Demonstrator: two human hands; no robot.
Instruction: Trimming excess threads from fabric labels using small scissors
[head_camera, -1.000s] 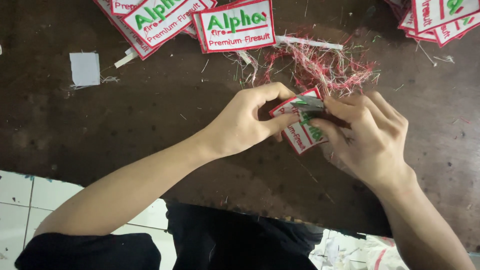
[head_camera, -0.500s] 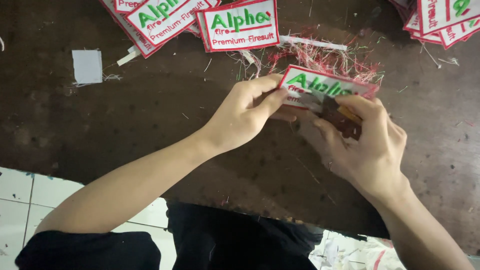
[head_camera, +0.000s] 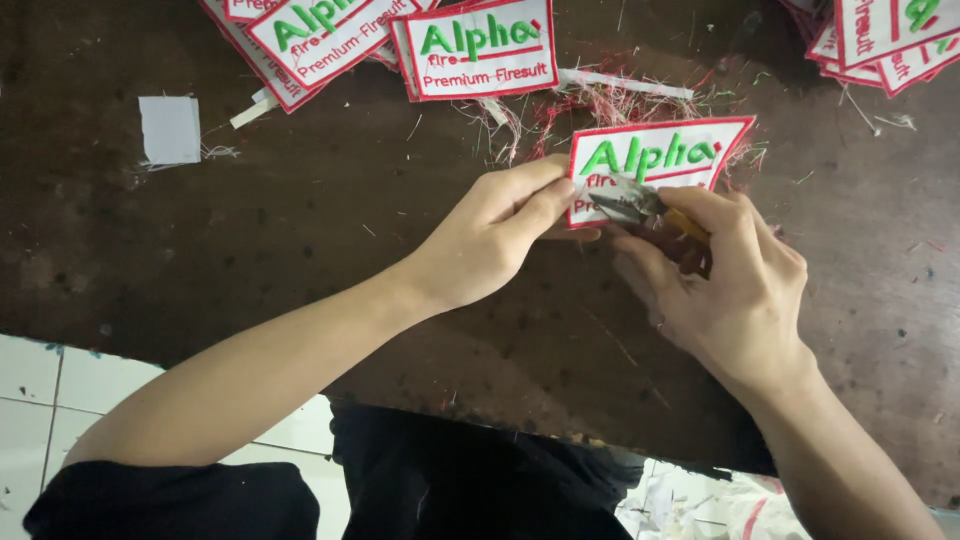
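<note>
Embroidered patch (head_camera: 655, 158), white with red stitched border, pinched by left hand (head_camera: 497, 238); right hand (head_camera: 735, 290) fingers grip metal snips (head_camera: 640, 205).

Embroidered patch (head_camera: 655, 160) turned from tilted and half hidden between both hands to flat and face-up; thread snips (head_camera: 640, 205) now laid across its lower edge.

A single head-worn camera looks steeply down from close above the dark counter (head_camera: 250, 260), facing away from the wearer. Both forearms enter from the near edge, the left hand (head_camera: 490, 240) and right hand (head_camera: 735, 290) meeting right of centre, with tiled floor (head_camera: 60, 390) at near left.
</note>
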